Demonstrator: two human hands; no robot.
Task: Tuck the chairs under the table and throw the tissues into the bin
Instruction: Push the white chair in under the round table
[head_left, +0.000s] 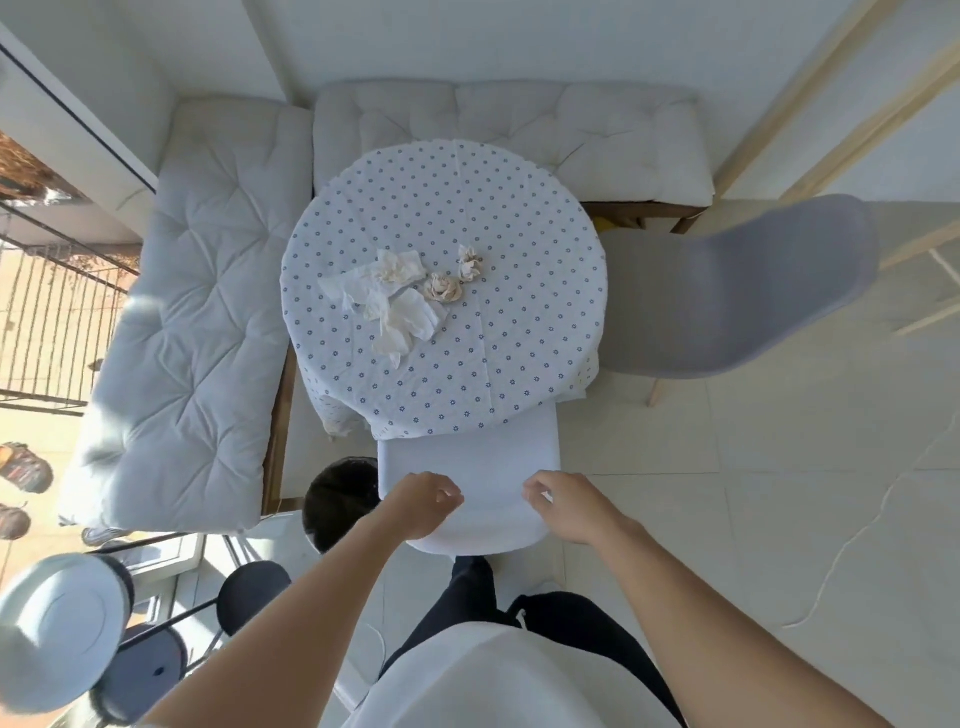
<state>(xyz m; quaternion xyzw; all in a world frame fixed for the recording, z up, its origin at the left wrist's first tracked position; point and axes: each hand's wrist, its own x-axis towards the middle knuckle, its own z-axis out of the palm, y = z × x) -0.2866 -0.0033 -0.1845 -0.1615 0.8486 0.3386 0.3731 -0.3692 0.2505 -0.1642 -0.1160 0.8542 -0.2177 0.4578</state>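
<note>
**Hands at the back of the near chair, tissues waiting on the table**

The person stands facing a small round table covered with a white cloth dotted in blue (498, 332). Directly in front of them a white moulded plastic chair (467, 457) sits with the front of its seat already under the hanging edge of the cloth, its backrest towards the person. Both hands are at the top of that backrest: the left hand (423, 501) and the right hand (569, 504) are loosely curled, fingers half bent and thumbs apart, with nothing closed inside them. Whether they press on the chair or hover just over it cannot be told. Placed one at each side of the back, they suit an even, straight push, so the chair would not twist on its way in.

A second chair, grey with a curved shell and pale wooden legs (737, 291), stands at the right side of the table, its seat just meeting the table's edge; it looks only partly tucked.

The crumpled white and cream paper tissues (400, 296) lie in a loose heap left of the table's centre. The round black bin (337, 499) stands on the floor just left of the white chair, close enough to drop them in.

Cushioned white benches (197, 291) wrap the far and left sides of the table. The floor is pale tile (779, 519), and strong daylight comes from the left.
</note>
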